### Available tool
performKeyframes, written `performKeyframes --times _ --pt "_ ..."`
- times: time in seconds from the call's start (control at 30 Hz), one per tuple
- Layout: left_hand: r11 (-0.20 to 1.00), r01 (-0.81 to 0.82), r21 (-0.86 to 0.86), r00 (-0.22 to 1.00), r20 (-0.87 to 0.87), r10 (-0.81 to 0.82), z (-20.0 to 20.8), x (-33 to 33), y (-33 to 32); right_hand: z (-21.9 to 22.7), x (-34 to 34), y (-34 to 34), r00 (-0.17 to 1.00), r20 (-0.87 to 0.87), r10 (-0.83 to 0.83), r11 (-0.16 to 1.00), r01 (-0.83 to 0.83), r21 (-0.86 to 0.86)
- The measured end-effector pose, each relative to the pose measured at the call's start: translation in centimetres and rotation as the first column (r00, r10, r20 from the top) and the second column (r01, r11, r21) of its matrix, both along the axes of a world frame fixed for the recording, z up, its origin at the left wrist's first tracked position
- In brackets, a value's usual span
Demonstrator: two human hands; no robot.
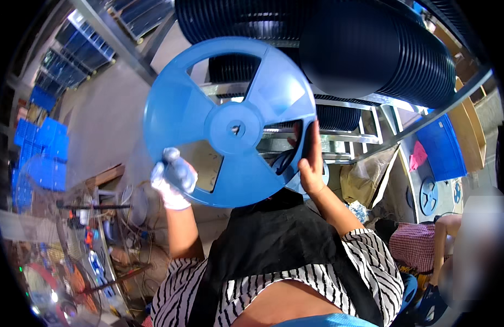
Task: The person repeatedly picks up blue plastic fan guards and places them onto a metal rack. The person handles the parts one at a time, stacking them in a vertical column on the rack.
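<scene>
A large light-blue plastic reel (238,180) is held up in front of my chest, its round face with three open cut-outs and a central hub turned toward me. My left hand (174,177), in a white and grey glove, grips the rim at the lower left, its fingers curled over the edge. The bare right hand (313,166) holds the opposite rim, with the thumb on the near side and some fingers showing through the right cut-out. More blue plastic (321,177) peeks out behind my right wrist; what it belongs to is hidden.
Rows of black reels (421,60) lie on a metal rack (377,128) just beyond. At right are a blue bin (442,144), a smaller blue reel (428,196) and a person in a checked garment (413,246). Cables and equipment (94,245) crowd the left; blue crates (42,141) stand farther off.
</scene>
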State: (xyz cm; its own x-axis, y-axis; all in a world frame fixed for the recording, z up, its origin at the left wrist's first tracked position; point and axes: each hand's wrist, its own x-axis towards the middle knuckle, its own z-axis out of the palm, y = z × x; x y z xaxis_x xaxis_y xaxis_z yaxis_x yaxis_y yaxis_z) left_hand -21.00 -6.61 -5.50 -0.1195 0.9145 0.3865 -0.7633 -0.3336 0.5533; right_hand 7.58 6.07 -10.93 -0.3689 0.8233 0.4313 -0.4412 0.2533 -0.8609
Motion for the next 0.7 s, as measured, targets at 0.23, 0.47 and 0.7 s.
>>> performKeyframes --times 0.23,0.47,0.7 --pt "0.941 -0.18 -0.285 0.981 -0.127 0.149 -1.4 0.2 -0.8 3.1 2.8 2.3 0.975 0.122 -0.186 0.919 0.129 0.373" --pt "0.996 -0.05 -0.072 0.998 0.031 0.052 -0.8 0.1 -0.6 4.3 6.1 4.0 0.855 0.454 -0.251 0.703 -0.162 0.693" --pt "0.999 0.021 -0.035 0.997 0.076 -0.018 1.6 0.0 -0.1 4.8 6.6 4.6 0.625 0.39 -0.676 0.351 -0.192 0.916"
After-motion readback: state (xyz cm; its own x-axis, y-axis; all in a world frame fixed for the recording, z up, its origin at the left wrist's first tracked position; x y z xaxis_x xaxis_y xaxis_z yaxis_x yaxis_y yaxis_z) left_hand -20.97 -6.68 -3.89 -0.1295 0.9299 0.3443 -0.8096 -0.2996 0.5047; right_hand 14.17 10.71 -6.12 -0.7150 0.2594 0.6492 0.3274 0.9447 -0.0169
